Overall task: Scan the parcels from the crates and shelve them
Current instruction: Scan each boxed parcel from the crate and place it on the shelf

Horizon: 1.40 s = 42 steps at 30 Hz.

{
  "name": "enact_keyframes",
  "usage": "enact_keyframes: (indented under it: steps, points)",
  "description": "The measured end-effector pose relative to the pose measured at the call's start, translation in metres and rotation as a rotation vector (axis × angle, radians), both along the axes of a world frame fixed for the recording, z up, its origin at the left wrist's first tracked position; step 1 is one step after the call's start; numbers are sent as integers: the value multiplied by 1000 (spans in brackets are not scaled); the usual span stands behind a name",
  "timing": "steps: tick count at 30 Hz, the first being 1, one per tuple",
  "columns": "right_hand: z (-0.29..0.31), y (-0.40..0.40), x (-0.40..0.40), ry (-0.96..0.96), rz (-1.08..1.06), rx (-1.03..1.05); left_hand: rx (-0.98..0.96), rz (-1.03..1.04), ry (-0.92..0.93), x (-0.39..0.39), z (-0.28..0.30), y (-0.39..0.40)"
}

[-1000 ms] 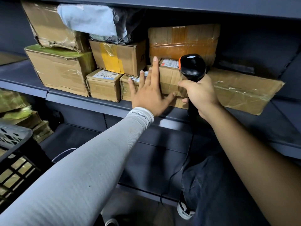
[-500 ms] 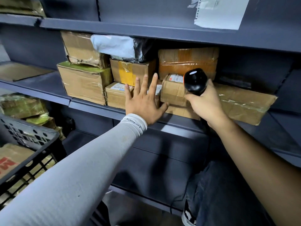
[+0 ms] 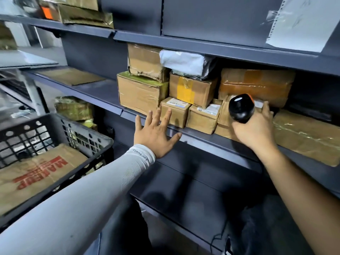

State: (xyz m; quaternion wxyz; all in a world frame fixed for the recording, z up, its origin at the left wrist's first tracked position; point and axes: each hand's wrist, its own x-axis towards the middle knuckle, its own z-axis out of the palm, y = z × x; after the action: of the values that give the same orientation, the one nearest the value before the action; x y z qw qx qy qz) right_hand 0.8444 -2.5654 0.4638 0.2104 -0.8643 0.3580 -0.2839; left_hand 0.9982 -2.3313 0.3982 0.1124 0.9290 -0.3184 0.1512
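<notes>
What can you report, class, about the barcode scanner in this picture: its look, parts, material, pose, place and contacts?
The barcode scanner is a black handheld unit, seemingly glossy plastic, with a rounded head and an orange strip at its top edge. The right hand grips its handle, which the fingers hide. The head stands upright in front of the cardboard parcels on the shelf; whether it touches them cannot be told.
</notes>
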Motion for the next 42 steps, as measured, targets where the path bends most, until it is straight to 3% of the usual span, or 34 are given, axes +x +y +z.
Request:
enact_keyframes:
  steps: [11,16,32,42]
  points:
    - [3,19,-9,37,20,-111,31,-5,42,-4,-4,-3]
    - [8,63,13,94,148,-135,16,52,23,6,7,20]
    - [-16,262,129,184,764,-115,10,498,184,25,-23,214]
    - [-19,358,178,357,958,-215,20,703,258,26,-27,297]
